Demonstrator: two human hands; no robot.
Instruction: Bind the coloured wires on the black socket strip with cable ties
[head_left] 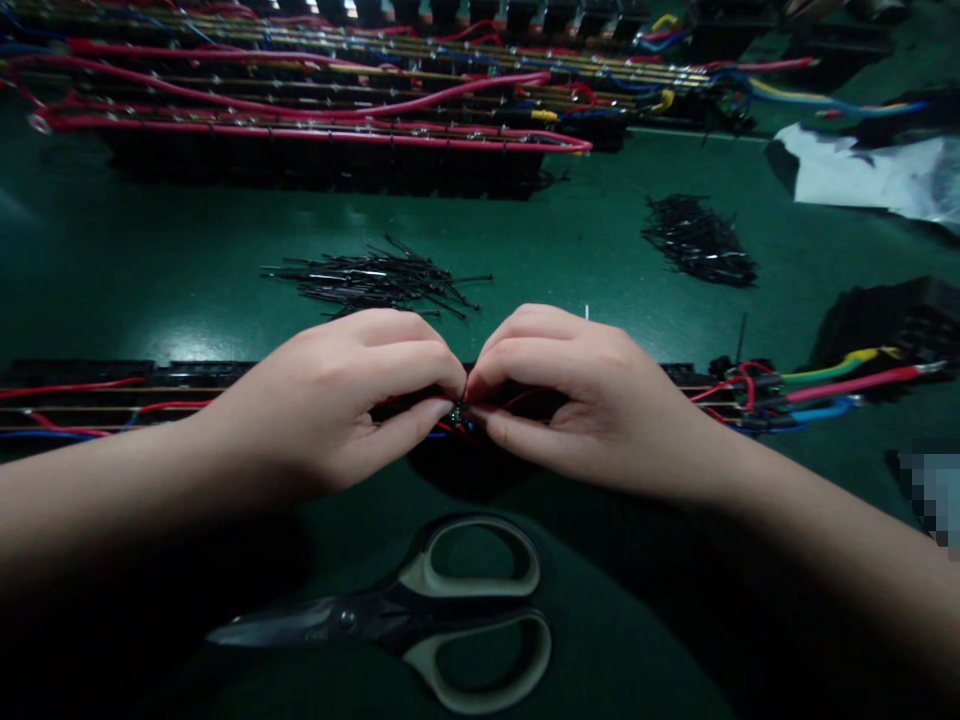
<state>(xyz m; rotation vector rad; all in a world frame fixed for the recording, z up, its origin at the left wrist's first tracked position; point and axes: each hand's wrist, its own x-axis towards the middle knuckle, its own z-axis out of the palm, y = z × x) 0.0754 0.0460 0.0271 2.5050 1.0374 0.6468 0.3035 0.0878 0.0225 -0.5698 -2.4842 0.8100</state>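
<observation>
My left hand (352,390) and my right hand (574,395) meet at the middle of a long black wired assembly (180,410) lying across the table. Thumb and fingers of each hand are pinched together, their tips almost touching. What lies between the fingertips is too small and too covered to name. Thin red wire (176,405) and blue wire run along the assembly on both sides of my hands. Thicker cables, among them a red cable (862,384), come out of its right end.
Scissors (352,615) lie in front of my hands, blades to the left. Behind are a pile of black cable ties (367,280) and a second pile (697,240). Similar wired assemblies (337,120) line the back. A crumpled white plastic bag (862,175) sits at the right.
</observation>
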